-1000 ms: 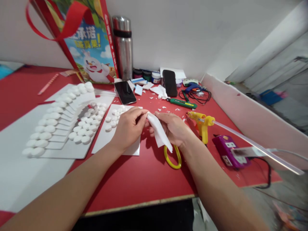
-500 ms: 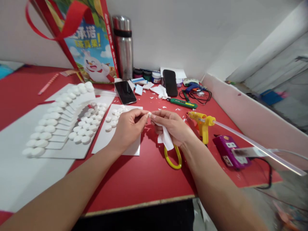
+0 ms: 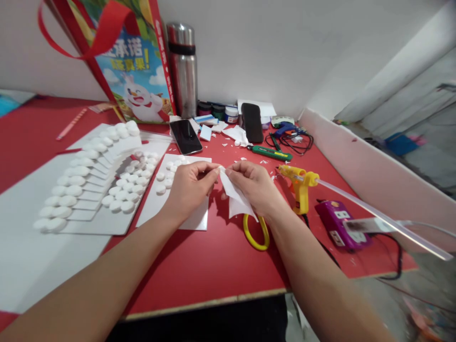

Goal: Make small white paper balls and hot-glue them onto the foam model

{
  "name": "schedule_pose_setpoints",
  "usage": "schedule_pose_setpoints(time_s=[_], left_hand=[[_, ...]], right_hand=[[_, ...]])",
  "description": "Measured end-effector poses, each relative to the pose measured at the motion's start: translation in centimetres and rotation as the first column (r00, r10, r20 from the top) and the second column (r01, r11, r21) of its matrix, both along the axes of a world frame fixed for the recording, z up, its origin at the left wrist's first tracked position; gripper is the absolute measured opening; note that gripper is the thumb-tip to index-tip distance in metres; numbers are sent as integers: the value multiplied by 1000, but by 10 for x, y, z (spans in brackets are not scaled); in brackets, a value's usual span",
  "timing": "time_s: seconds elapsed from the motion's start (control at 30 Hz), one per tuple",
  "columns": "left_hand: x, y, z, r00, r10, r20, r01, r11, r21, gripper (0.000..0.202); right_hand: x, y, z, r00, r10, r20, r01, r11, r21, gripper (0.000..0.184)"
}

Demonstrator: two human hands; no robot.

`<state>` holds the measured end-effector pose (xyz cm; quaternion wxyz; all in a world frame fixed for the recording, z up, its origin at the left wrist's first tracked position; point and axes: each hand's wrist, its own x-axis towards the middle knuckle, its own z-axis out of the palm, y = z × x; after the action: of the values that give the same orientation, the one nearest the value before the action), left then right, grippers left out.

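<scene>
A piece of white paper (image 3: pixel 238 199) hangs between my hands above the red table. My left hand (image 3: pixel 194 185) pinches its upper tip between thumb and forefinger. Close by, my right hand (image 3: pixel 252 185) has thumb and fingers closed on the same paper near that tip. Beneath the paper's lower end lies a yellow ring-shaped handle (image 3: pixel 263 244), its other part hidden. To the left, partly behind my left hand, a white board (image 3: pixel 192 223) bears several small white discs (image 3: pixel 161 189).
A stepped white model (image 3: pixel 87 209) with rows of white discs stands at left. On the right are a yellow glue gun (image 3: pixel 302 194) with a long stick and a purple power socket (image 3: pixel 342 228). Phones (image 3: pixel 185 137), a green cutter (image 3: pixel 270 152), a steel flask (image 3: pixel 183 71) and paper scraps lie behind.
The white paper has turned and spread out, showing more of its face between the hands. My right hand has shifted its fingers slightly; my left hand stays nearly still.
</scene>
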<state>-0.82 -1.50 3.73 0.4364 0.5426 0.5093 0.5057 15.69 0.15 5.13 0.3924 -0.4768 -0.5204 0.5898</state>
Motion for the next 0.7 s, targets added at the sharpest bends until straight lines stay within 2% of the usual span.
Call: schedule_pose_setpoints(time_s=[0.17,0.23,0.33,0.4,0.47,0.53,0.57,0.63,0.7], left_hand=[[0,1,-2,999,19,43,-18,1000,-20,17],[2,0,-2,998,16,53,-14,1000,-28,17],[5,-1,-2,995,4,96,0,999,-44,16],[6,-1,-2,989,-2,145,9,999,-50,18],[5,0,-1,983,-5,186,14,999,-43,18],[4,1,-2,976,-7,220,14,999,-29,18],[3,2,-2,973,-12,229,17,1000,-21,18],[2,2,-3,970,-37,240,40,999,-6,18],[1,2,-4,969,-74,234,74,997,10,19]], right_hand=[[-5,2,-5,998,12,65,-17,996,83,22],[-4,3,-10,994,-1,110,-13,992,128,17],[-4,3,-14,978,-66,198,20,974,227,10],[-3,1,-13,978,-97,183,50,968,244,13],[-3,1,-7,997,-77,31,72,989,130,19],[-1,3,0,981,-31,-190,12,994,-104,19],[0,5,2,962,-12,-273,-52,973,-223,19],[3,8,5,927,27,-375,-188,897,-399,24],[5,11,6,895,58,-443,-284,840,-463,27]])
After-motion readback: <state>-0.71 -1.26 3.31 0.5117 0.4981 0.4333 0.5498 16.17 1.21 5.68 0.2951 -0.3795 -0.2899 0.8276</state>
